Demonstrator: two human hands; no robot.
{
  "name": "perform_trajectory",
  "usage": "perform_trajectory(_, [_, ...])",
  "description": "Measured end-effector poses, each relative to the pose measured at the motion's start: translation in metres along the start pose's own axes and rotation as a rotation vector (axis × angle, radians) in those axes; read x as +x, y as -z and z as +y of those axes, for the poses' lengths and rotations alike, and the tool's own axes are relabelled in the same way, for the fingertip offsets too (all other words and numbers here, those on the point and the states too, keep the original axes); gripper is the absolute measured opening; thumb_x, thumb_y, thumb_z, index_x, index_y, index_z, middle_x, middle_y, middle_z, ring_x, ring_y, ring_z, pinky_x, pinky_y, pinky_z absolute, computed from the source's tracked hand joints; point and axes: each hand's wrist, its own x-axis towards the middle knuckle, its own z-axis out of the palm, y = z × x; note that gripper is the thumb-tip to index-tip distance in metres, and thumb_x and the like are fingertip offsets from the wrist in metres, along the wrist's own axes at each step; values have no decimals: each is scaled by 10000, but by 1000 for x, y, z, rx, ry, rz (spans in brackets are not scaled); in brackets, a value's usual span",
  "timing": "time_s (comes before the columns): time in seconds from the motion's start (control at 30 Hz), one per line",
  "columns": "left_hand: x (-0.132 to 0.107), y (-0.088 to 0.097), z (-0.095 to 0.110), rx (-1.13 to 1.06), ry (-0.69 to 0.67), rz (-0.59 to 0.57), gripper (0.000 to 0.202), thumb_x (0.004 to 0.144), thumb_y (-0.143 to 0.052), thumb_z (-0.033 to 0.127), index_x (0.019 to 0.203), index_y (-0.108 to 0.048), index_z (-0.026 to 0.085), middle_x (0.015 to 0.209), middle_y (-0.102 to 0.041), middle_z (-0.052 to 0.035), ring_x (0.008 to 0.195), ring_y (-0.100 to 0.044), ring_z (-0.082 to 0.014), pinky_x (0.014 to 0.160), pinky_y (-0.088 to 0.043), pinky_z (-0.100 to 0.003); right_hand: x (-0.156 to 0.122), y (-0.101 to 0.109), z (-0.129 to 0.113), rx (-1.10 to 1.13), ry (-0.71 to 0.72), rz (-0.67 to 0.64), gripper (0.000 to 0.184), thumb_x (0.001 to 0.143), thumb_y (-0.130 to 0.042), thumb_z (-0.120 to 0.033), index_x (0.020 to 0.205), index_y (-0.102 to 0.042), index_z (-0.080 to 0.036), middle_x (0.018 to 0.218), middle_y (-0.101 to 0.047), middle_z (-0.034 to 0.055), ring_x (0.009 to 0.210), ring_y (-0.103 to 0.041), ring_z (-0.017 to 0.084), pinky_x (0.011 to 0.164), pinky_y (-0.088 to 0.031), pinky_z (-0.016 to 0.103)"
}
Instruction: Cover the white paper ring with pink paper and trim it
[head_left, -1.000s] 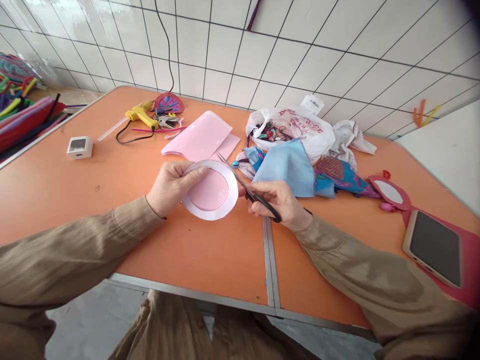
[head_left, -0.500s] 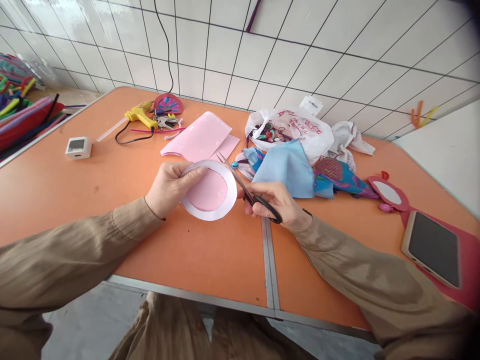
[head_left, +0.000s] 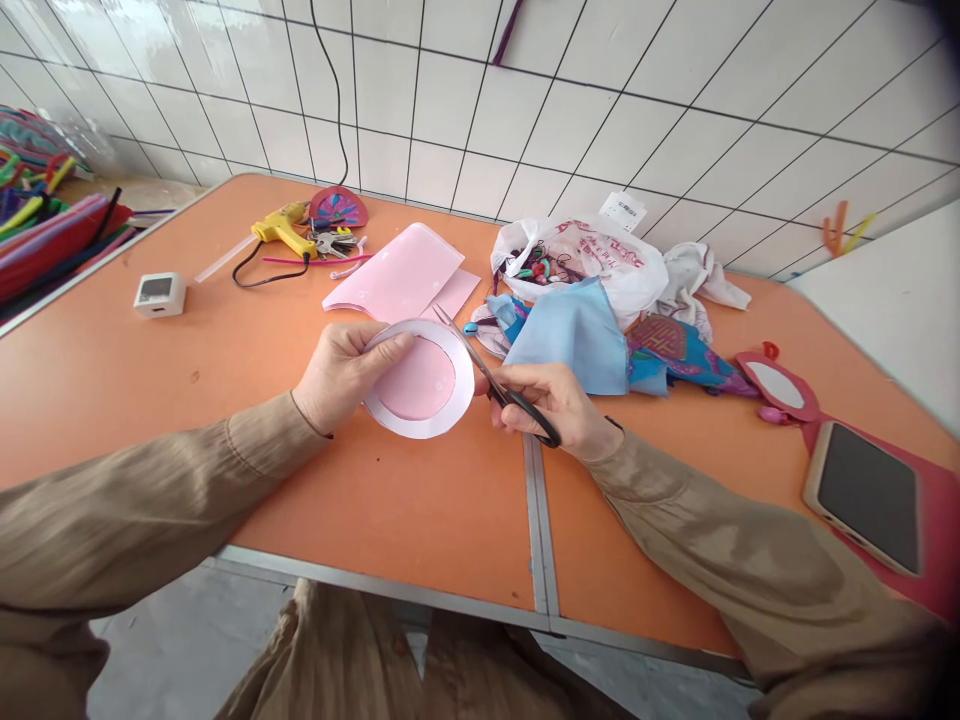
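My left hand pinches the left side of a white paper ring that frames a pink round piece. The thumb lies on top of them and the other fingers are behind. In my right hand is a pair of scissors with black handles. The blades point up and left, close to the ring's right edge; whether they touch it I cannot tell. Beyond the ring lies a folded pink sheet on the orange table.
Behind lie a yellow glue gun, keys and a white cube device. Right of the pink sheet are a white plastic bag of trinkets and blue cloth. A phone rests on red material at the far right.
The scissors' handles have drawn slightly closer together. Both hands keep nearly the same place, and the ring has hardly moved.
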Motion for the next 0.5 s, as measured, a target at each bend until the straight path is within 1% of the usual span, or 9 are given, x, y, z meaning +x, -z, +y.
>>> perform_trajectory(0.07, [0,0,0,0,3,0,392,710,-754,517,717,-759,124,581,-644,-28,513,-526,-127,456,-403,-235,0,0,1,0,4,5,402,761,-702,-403,996,-668,-79,674,-572,14,599,-513,105,526,-378,255])
perform_trajectory(0.3, [0,0,0,-3,1,3,385,716,-752,514,726,-755,129,589,-646,-29,523,-533,-134,456,-401,-238,5,5,12,-6,64,-44,443,769,-708,-451,1016,-663,-86,660,-578,17,574,-526,105,492,-403,242])
perform_trajectory(0.5, [0,-2,0,-9,0,4,386,715,-751,515,699,-745,130,573,-631,-24,509,-519,-127,452,-398,-238,7,6,16,4,60,-55,455,763,-711,-459,1013,-660,-82,639,-576,17,554,-519,103,479,-399,236])
